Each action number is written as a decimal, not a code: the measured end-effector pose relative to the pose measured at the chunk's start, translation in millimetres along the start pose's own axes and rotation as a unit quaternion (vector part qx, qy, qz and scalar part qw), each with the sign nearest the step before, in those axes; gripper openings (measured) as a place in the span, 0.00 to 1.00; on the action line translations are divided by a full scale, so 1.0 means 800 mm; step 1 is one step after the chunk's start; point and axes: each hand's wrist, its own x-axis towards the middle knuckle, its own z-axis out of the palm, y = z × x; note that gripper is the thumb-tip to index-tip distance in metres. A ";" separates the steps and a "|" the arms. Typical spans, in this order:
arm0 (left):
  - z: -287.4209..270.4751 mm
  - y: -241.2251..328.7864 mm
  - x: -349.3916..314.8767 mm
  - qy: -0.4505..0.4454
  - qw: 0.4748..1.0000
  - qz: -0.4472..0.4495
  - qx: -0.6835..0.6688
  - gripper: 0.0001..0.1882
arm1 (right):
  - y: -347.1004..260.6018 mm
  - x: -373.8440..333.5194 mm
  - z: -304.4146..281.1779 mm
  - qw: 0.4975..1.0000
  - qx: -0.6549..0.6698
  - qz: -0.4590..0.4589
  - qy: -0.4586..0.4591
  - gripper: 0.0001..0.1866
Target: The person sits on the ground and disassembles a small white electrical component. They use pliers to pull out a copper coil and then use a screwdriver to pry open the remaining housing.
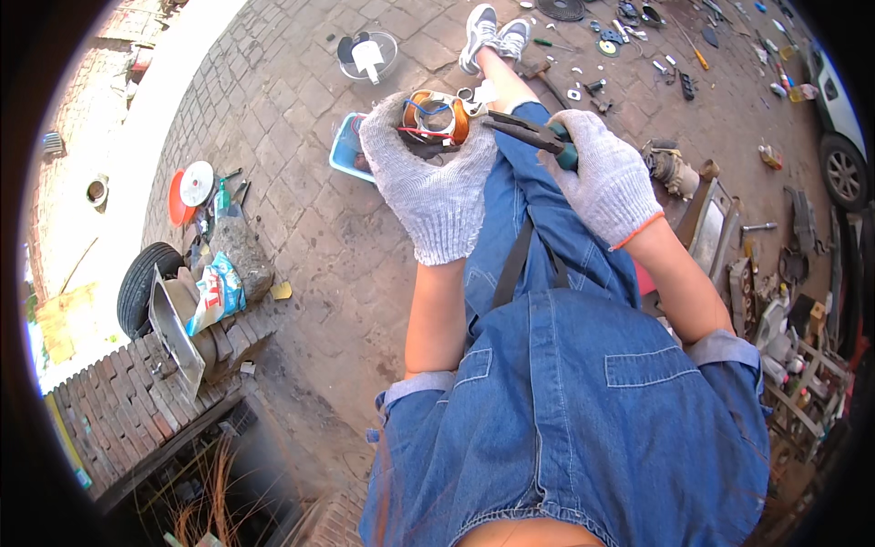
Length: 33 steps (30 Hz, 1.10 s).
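My left hand (428, 196), in a grey-white knitted glove, is wrapped around a motor stator (416, 111). The stator is a ring with orange-copper windings and blue and red wires, its opening turned up toward me. A pair of pliers (524, 130) with dark jaws and green handles is gripped in my gloved right hand (609, 178). Its jaw tips reach the stator's right side, beside a pale tab. Whether the jaws pinch anything there is too small to tell. Just left of my left hand, partly hidden by it, stands a blue plastic basin (344, 155) with dark items inside.
A clear bowl (394, 53) holding white and black pieces stands ahead. A hammer (545, 80) lies past my knees. Loose parts and an orange-handled screwdriver (700, 58) are scattered at far right, near a parked car (831, 114). A tire (138, 290) leans by bricks at left.
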 end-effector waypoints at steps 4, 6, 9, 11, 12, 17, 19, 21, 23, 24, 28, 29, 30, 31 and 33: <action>-0.001 0.001 -0.002 -0.029 0.993 0.047 0.104 0.29 | -0.001 0.003 -0.005 1.000 -0.026 -0.018 0.000 0.19; -0.002 0.006 -0.002 -0.027 0.993 0.041 0.111 0.28 | 0.001 0.004 -0.006 0.998 -0.059 -0.024 0.004 0.20; -0.003 0.007 -0.001 -0.026 0.990 0.047 0.129 0.27 | 0.004 0.005 -0.007 0.995 -0.094 -0.021 0.012 0.21; -0.003 0.006 -0.001 -0.024 0.988 0.053 0.140 0.27 | 0.005 0.004 -0.006 0.995 -0.096 -0.021 0.022 0.21; -0.001 0.004 0.000 -0.023 0.988 0.056 0.145 0.27 | 0.006 0.004 -0.006 0.995 -0.097 -0.021 0.028 0.22; 0.004 0.008 0.001 -0.003 0.989 0.015 0.149 0.29 | 0.006 0.009 -0.001 0.983 -0.170 -0.048 0.059 0.21; 0.002 0.006 0.003 0.004 0.983 0.036 0.180 0.26 | 0.006 0.010 -0.001 0.979 -0.182 -0.067 0.066 0.21; 0.003 0.005 0.005 0.010 0.982 0.043 0.183 0.26 | 0.004 0.012 -0.003 0.978 -0.192 -0.066 0.052 0.23; 0.001 0.005 0.006 0.009 0.982 0.048 0.180 0.26 | 0.007 0.014 -0.002 0.975 -0.175 -0.104 0.090 0.23; -0.001 0.005 0.007 0.004 0.983 0.049 0.175 0.26 | 0.010 0.014 -0.001 0.972 -0.167 -0.122 0.108 0.22; -0.005 0.015 0.007 -0.024 0.980 0.033 0.193 0.25 | 0.009 0.011 0.003 0.999 0.004 -0.030 -0.026 0.17; -0.007 0.015 0.008 -0.045 0.990 -0.014 0.135 0.26 | 0.000 0.006 -0.002 0.996 0.046 -0.001 -0.075 0.15; -0.009 0.015 0.010 -0.065 0.993 -0.060 0.075 0.27 | -0.002 0.003 -0.003 0.992 0.087 -0.012 -0.090 0.12; -0.009 0.019 0.013 -0.084 0.991 -0.106 0.015 0.27 | -0.006 -0.002 -0.005 0.984 0.121 -0.001 -0.128 0.13; -0.015 0.033 0.012 -0.119 0.974 -0.185 -0.057 0.28 | -0.008 -0.011 -0.010 0.940 0.262 0.023 -0.217 0.13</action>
